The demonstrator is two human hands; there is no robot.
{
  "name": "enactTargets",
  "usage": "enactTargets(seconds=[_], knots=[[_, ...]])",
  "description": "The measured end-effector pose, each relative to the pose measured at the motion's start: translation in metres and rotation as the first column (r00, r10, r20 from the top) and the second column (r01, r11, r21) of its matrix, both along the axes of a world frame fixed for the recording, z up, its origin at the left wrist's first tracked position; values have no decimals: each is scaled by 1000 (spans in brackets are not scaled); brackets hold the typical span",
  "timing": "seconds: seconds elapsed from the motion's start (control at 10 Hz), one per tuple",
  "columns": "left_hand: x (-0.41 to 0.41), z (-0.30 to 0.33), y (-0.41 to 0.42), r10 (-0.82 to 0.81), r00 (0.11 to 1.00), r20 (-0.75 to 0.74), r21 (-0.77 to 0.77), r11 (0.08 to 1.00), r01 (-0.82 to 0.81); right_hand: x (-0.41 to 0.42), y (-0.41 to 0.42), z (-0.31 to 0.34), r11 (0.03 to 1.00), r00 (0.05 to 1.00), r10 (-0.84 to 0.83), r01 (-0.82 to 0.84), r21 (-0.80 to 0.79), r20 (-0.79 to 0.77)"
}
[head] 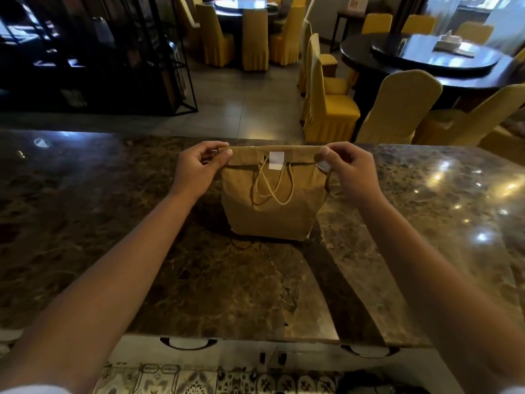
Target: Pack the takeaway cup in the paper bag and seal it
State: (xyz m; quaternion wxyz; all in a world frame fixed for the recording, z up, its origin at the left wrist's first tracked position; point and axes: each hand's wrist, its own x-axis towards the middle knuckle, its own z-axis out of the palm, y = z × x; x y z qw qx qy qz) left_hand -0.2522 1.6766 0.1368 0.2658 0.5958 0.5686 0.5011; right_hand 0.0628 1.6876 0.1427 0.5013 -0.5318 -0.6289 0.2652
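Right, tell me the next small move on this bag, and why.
Probably press the tape piece under the right hand down over the fold's right end. The paper bag is already folded over, a white strip holds the centre, and the left hand pinches the other end.

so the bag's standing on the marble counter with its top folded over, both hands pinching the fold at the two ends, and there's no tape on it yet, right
Not quite: tape is already on. The head view shows a white strip stuck across the middle of the fold. The rest holds: the paper bag stands on the marble counter, top folded over, with the left hand and right hand pinching the two ends.
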Motion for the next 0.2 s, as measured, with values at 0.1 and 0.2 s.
enactTargets(seconds=[0.1, 0.2], knots=[[-2, 9, 0, -34, 999, -7, 21, 999, 34, 1, -2, 12, 1000, 1000, -1, 1, -10, 2], [-1, 22, 2, -28, 997, -66, 61, 998, 33, 2, 2, 21, 999, 998, -18, 19, -29, 55]])
